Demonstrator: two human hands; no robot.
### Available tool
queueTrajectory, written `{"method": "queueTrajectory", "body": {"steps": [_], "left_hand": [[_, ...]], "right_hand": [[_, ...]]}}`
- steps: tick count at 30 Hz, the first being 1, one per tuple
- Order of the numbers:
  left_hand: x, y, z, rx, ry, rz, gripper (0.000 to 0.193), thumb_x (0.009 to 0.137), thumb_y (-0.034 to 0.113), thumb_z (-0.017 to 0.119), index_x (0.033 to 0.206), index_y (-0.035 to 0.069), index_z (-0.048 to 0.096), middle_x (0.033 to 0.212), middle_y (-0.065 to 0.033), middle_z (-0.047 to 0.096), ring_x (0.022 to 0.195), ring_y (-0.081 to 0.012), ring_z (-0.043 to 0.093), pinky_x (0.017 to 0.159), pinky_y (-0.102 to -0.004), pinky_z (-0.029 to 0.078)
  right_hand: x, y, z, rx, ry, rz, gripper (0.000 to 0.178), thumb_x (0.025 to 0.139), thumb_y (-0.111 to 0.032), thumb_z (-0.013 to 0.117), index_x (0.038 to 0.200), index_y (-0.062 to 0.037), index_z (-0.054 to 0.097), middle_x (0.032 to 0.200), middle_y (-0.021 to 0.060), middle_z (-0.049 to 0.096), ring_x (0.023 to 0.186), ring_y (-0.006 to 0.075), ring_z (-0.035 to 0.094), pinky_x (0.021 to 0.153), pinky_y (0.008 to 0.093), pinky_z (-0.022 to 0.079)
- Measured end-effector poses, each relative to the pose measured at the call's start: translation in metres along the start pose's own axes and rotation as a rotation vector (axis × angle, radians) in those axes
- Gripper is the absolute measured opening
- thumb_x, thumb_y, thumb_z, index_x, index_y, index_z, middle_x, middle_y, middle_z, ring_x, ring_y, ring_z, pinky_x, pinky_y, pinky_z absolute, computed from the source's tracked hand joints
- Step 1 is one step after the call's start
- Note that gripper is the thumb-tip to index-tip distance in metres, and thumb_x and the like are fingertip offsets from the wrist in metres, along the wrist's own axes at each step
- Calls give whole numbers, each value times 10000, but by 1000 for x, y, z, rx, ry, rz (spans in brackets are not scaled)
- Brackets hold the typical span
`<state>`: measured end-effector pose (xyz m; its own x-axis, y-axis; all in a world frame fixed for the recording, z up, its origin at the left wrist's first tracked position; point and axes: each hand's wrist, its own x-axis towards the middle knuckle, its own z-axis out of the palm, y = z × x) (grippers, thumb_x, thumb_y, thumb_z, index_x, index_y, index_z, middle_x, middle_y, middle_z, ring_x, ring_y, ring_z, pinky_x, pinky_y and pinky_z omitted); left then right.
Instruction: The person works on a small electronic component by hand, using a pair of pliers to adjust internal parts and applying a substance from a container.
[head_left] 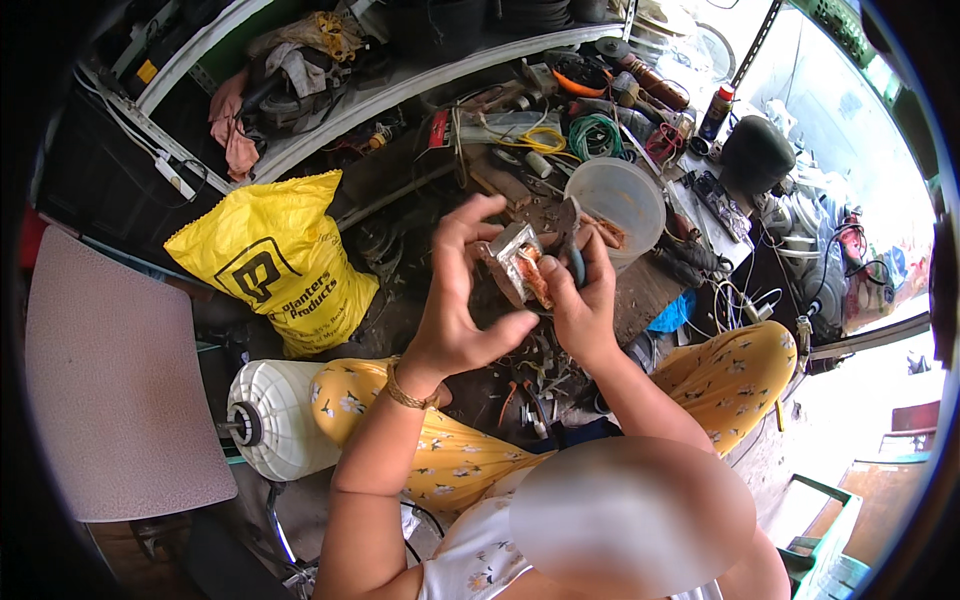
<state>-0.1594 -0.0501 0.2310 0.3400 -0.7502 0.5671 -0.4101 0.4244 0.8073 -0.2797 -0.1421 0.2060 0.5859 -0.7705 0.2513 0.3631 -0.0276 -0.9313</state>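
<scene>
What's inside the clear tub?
The tub holds coppery-orange scraps low inside. The right hand blocks part of its near-left side, so anything behind that hand can't be seen.

Gap left of hands (448, 318), tub (640, 190) blocking right

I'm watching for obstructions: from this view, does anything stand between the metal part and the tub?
Yes: the right hand, its fingers gripping a tool, comes between the metal part and the tub. Relative depth cannot be told.
</scene>
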Motion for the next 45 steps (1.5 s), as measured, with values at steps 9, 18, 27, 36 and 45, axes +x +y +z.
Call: {"method": "queueTrajectory", "body": {"steps": [9,18,27,36,45], "left_hand": [[-13,-24,18,-875,595,-427,403,984,475,436,1094,99,533,1021,-74,616,980,-211,590,916,-369,466],[-12,-16,13,-736,679,-309,503,951,546,459,1073,66,542,947,-64,599,895,-207,585,849,-368,477],[-14,-17,15,-497,646,-225,424,896,433,451,1033,40,526,930,-83,578,855,-200,575,812,-343,465],[-16,-21,13,-454,577,-110,422,841,412,431,950,17,533,866,-100,571,790,-185,562,744,-314,444],[-20,-24,10,-505,532,-230,411,843,378,395,928,4,540,825,-110,579,758,-187,572,726,-304,441]], "right_hand": [[1,-6,-3,-393,-230,-247,244,771,76,588,980,20,476,957,134,566,865,221,567,764,311,462],[-8,-15,-2,-1086,-307,-436,299,753,19,555,1049,-2,520,1190,146,569,1062,327,535,885,420,428],[-7,-12,4,-1192,-344,-466,205,734,-7,582,916,-32,492,1016,122,536,918,319,516,801,409,452],[-7,-5,2,-1010,-305,-489,164,681,15,611,787,-26,492,839,117,548,763,319,561,638,421,487],[-8,-1,-4,-619,-426,-94,142,668,113,541,783,34,510,747,225,558,715,447,550,610,442,446]]}}
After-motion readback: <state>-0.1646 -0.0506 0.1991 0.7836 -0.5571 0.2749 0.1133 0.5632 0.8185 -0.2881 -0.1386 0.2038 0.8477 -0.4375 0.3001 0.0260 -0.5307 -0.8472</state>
